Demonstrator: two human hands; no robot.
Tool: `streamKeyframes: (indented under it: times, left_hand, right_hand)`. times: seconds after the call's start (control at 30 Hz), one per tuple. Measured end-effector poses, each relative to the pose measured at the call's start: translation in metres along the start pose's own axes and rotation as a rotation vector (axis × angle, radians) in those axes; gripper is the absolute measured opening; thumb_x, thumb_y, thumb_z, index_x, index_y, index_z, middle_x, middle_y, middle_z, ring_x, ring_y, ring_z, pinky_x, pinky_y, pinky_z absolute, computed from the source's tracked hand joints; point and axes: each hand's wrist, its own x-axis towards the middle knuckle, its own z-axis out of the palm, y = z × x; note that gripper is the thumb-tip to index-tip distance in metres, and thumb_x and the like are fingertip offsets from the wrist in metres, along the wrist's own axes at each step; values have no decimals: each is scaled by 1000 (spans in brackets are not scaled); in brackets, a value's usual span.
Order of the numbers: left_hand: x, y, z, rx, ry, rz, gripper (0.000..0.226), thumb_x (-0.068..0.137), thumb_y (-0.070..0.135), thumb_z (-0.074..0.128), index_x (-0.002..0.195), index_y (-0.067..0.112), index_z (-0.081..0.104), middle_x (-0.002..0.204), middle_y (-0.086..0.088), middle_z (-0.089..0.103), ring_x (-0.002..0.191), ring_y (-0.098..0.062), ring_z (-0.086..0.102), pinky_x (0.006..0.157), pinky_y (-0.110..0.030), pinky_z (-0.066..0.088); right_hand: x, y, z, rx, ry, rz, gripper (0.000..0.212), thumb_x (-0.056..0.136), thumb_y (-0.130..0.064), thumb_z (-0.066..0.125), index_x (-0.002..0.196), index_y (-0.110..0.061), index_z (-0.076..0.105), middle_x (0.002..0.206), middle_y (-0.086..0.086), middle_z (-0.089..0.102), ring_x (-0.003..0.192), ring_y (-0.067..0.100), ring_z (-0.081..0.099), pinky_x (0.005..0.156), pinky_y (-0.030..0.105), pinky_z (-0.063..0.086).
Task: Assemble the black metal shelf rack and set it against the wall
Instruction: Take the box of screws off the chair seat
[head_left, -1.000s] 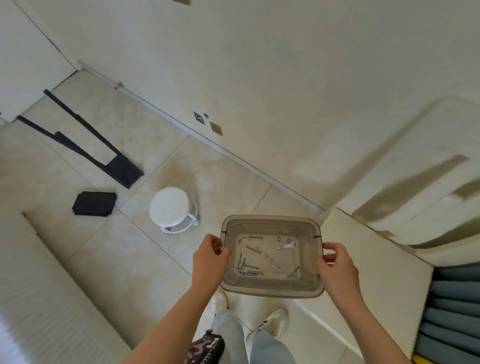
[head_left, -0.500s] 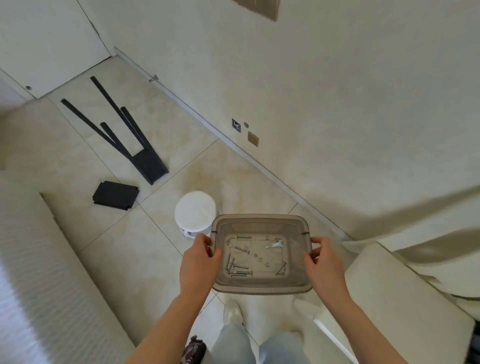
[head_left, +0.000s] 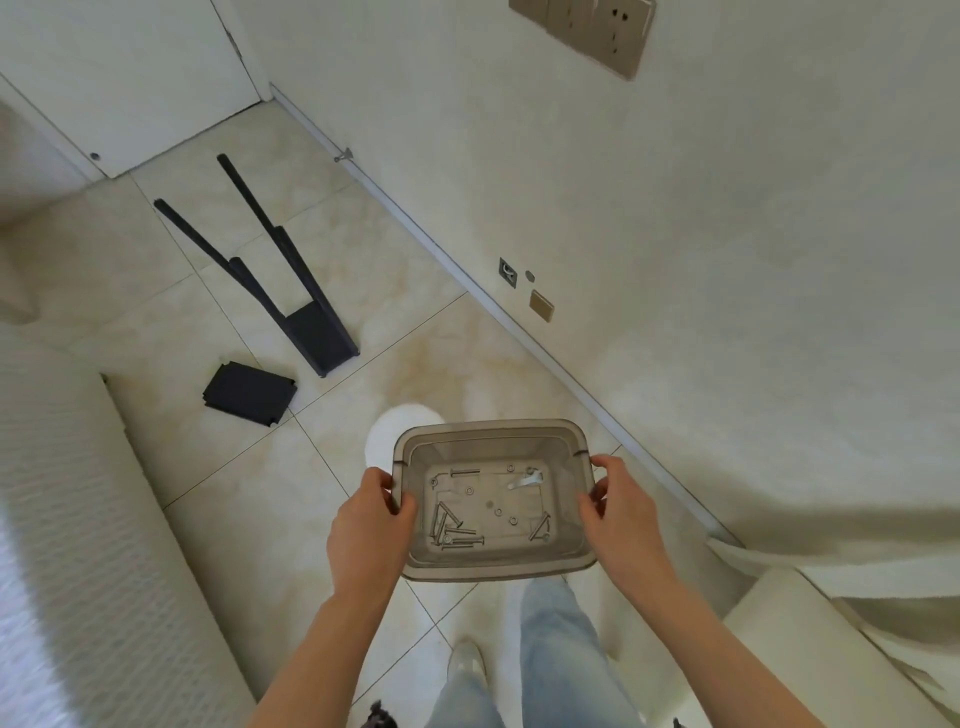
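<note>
White round stool (head_left: 395, 431) now half-hidden behind bin (head_left: 488, 569); view swung toward the wall. Left hand (head_left: 366, 525) and right hand (head_left: 623, 514) each pinch a side rim of the translucent grey plastic bin. Steel bolts (head_left: 460, 538) and washers (head_left: 470, 490) lie loose inside. Black tubular frame (head_left: 311, 332) and flat black panels (head_left: 249, 392) lie on glossy tile (head_left: 249, 493), ahead-left.

Bare floor tile (head_left: 244, 493) opens left of the held bin (head_left: 493, 564), between it and the white textured surface (head_left: 62, 493) along the left edge. Far left, the black rack frame (head_left: 311, 332) and a stack of black panels (head_left: 249, 392) lie on the floor. A white stool (head_left: 395, 426) stands just beyond the bin; the wall (head_left: 675, 260) closes the right, white furniture (head_left: 805, 649) the near right.
</note>
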Motion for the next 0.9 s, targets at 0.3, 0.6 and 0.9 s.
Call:
streamKeyframes:
  times: [0.3, 0.6, 0.9]
  left_hand:
    - [56, 87, 34, 21, 35, -103, 12, 95, 33, 59, 100, 27, 51, 74, 15, 57, 68, -12, 58, 58, -28, 43]
    - [116, 152, 48, -25, 67, -181, 14, 95, 33, 61, 104, 24, 56, 74, 19, 56, 64, -1, 54, 53, -24, 37]
    - [217, 169, 32, -24, 67, -213, 25, 96, 36, 64, 114, 19, 60, 73, 18, 53, 70, -13, 59, 66, -29, 52]
  right_hand:
    - [116, -10, -56, -52, -89, -67, 40, 95, -23, 60, 133, -23, 46, 84, -11, 57, 75, 2, 57, 59, 11, 39]
    - [230, -55, -100, -66, -196, -151, 40, 96, -21, 61, 134, -22, 46, 88, -6, 60, 79, 8, 60, 67, 19, 49]
    - [326, -128, -80, -126, -245, -212, 41, 96, -20, 61, 134, -20, 46, 88, -8, 57, 78, 7, 58, 63, 13, 44]
